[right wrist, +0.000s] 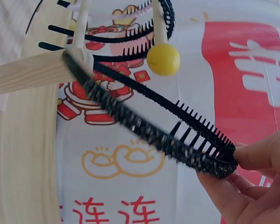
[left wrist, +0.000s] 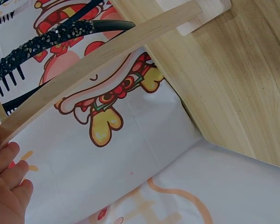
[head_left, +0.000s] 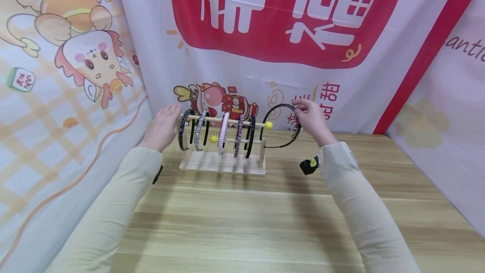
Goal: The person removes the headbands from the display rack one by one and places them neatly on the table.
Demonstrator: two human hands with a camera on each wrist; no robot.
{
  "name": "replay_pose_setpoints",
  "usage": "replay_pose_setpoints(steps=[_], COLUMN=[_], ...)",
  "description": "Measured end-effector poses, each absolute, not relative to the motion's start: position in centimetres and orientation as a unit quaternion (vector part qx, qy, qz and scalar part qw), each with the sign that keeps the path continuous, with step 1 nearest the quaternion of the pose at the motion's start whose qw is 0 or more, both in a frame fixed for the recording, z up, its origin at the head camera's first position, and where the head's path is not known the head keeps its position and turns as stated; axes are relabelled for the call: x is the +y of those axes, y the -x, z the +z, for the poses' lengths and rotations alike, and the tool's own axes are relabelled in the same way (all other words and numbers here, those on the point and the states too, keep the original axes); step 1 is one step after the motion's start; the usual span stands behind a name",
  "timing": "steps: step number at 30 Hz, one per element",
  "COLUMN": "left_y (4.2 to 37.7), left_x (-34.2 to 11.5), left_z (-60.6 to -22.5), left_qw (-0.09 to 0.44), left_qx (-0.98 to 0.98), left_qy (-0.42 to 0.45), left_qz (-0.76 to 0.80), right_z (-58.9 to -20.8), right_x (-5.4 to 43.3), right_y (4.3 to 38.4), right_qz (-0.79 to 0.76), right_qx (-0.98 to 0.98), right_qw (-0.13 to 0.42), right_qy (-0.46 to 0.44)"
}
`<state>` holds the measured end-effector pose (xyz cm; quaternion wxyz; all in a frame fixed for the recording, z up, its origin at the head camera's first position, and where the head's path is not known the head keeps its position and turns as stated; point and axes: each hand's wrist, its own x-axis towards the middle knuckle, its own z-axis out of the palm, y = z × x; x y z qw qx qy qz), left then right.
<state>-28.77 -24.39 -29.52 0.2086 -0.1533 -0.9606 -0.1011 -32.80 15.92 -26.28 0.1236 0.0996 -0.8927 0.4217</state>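
A black beaded headband (head_left: 298,126) with comb teeth hangs from my right hand (head_left: 311,118), pinched between thumb and fingers at its curved middle. In the right wrist view, one tip of this headband (right wrist: 144,128) overlaps the stand's upright, just below a yellow ball end (right wrist: 163,59). My left hand (head_left: 163,124) holds the upper left end of the wooden headband stand (head_left: 217,164); its fingers (left wrist: 5,157) lie at the end of the upright (left wrist: 84,70). On the stand hang several headbands, including a silver one (head_left: 200,130), a pink one (head_left: 223,132) and a purple one (head_left: 239,135).
The stand stands on a wood-grain table (head_left: 235,222) near the back cloth (head_left: 151,54). A lower rod also ends in a yellow ball (head_left: 214,139). Printed cloths hang at the left (head_left: 57,138) and right (head_left: 447,138).
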Motion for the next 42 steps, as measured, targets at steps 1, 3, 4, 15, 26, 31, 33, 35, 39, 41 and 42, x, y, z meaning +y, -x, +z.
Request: replay_pose_setpoints(steps=[1,3,4,15,26,31,33,35,39,41,42], left_y=[28.8,28.9,29.0,29.0,28.9,28.9,28.8,28.8,28.7,28.7,28.8], left_x=[-24.4,-24.4,-24.5,-24.6,-24.5,-24.6,-24.6,-24.6,-24.6,-24.6,-24.6], left_z=[-29.6,-29.6,-29.6,-29.6,-29.4,-29.4,-29.3,-29.3,-29.2,-29.1,-29.1], left_qw=[0.209,0.210,0.210,0.213,0.208,0.207,0.208,0.211,0.208,0.206,0.206], left_qx=[-0.960,-0.960,-0.960,-0.958,-0.961,-0.961,-0.960,-0.959,-0.960,-0.960,-0.960], left_qy=[0.153,0.154,0.155,0.160,0.158,0.161,0.164,0.168,0.172,0.173,0.174], left_qz=[-0.102,-0.103,-0.104,-0.105,-0.093,-0.089,-0.086,-0.083,-0.080,-0.080,-0.081], right_z=[-26.4,-26.7,-26.8,-28.2,-32.0,-34.6,-35.5,-36.3,-37.4,-37.9,-38.1], right_x=[16.2,16.7,17.0,19.0,21.2,22.2,22.5,22.8,23.0,23.2,23.2], right_y=[32.9,33.0,32.9,32.9,33.6,33.9,34.0,34.1,33.9,33.9,33.9], right_qz=[0.431,0.454,0.466,0.549,0.570,0.562,0.555,0.551,0.532,0.510,0.489], right_qx=[-0.889,-0.880,-0.875,-0.834,-0.821,-0.827,-0.832,-0.835,-0.847,-0.860,-0.872], right_qw=[0.120,0.109,0.099,0.016,-0.009,-0.015,-0.016,-0.013,-0.011,-0.009,-0.006], right_qy=[-0.095,-0.086,-0.082,-0.049,-0.028,-0.006,0.001,0.005,0.006,0.009,0.009])
